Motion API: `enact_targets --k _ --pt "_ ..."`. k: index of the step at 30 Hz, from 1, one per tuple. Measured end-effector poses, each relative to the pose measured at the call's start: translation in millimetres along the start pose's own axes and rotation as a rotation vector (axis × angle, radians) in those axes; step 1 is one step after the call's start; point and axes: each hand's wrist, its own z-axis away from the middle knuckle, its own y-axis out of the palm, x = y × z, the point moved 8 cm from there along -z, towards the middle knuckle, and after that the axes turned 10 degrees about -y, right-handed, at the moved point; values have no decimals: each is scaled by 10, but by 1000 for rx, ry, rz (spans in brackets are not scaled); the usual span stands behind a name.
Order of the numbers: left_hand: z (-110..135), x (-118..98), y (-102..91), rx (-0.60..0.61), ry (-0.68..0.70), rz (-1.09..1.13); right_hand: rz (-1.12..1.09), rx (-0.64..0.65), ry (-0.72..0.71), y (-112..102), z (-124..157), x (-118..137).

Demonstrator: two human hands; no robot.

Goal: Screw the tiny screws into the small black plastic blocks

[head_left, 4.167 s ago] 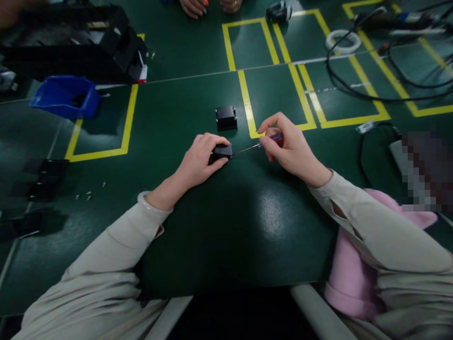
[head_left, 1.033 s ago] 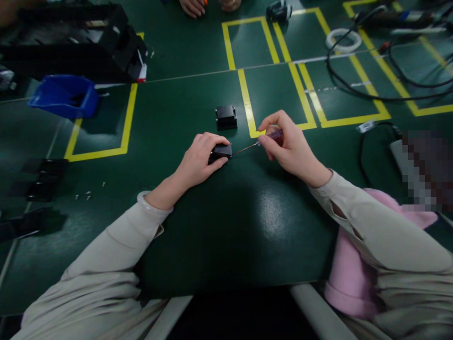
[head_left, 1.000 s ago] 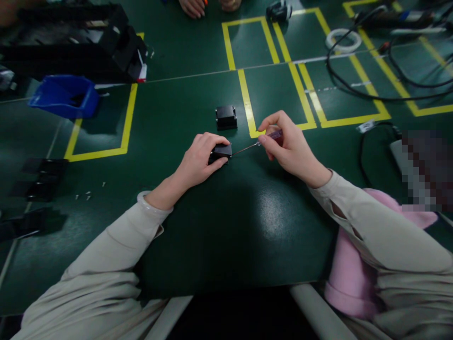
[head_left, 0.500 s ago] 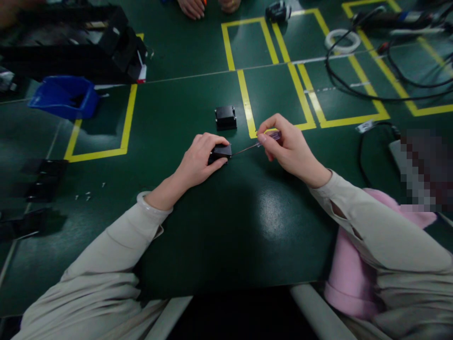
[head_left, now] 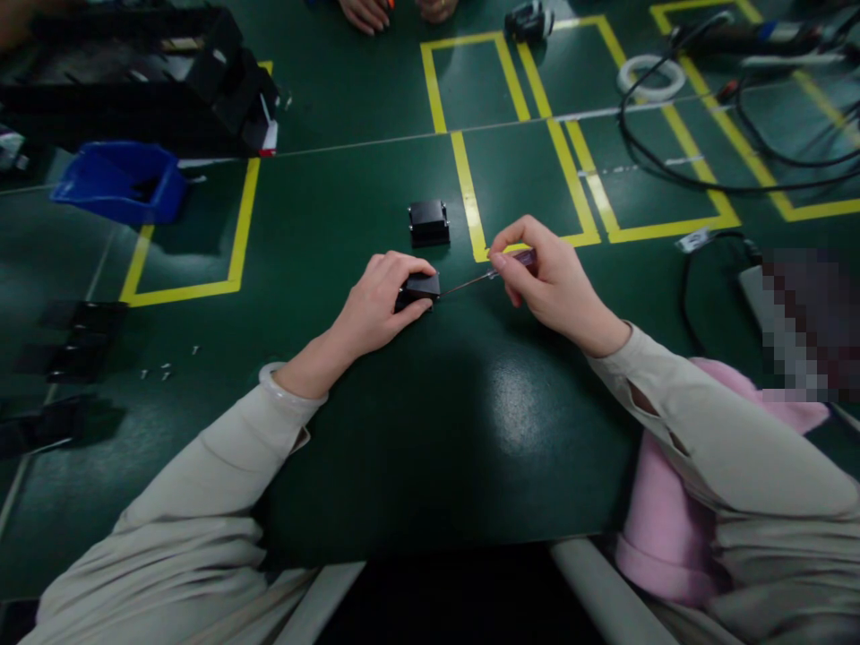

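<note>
My left hand (head_left: 377, 303) is closed over a small black box (head_left: 422, 288) and presses it against the green table (head_left: 417, 430). My right hand (head_left: 552, 285) pinches the dark red handle of a small screwdriver (head_left: 501, 268). Its thin metal shaft reaches left, and the tip touches the right side of the box. A second, similar black box (head_left: 429, 222) sits free on the table just beyond the first.
A blue bin (head_left: 121, 182) and black fixtures (head_left: 134, 81) stand at the far left, with black parts (head_left: 77, 340) and tiny screws (head_left: 165, 369) nearer. Cables (head_left: 678, 170), a white tape roll (head_left: 650, 77) and yellow floor-tape frames lie to the right. Another person's hands (head_left: 396, 11) rest at the far edge.
My right fingers have shifted slightly on the screwdriver handle. The left hand and the box stay where they were.
</note>
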Motion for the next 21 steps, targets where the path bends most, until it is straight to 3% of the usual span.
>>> enact_targets --k 21 --pt "-2 15 7 9 -25 8 30 19 -20 -3 -13 38"
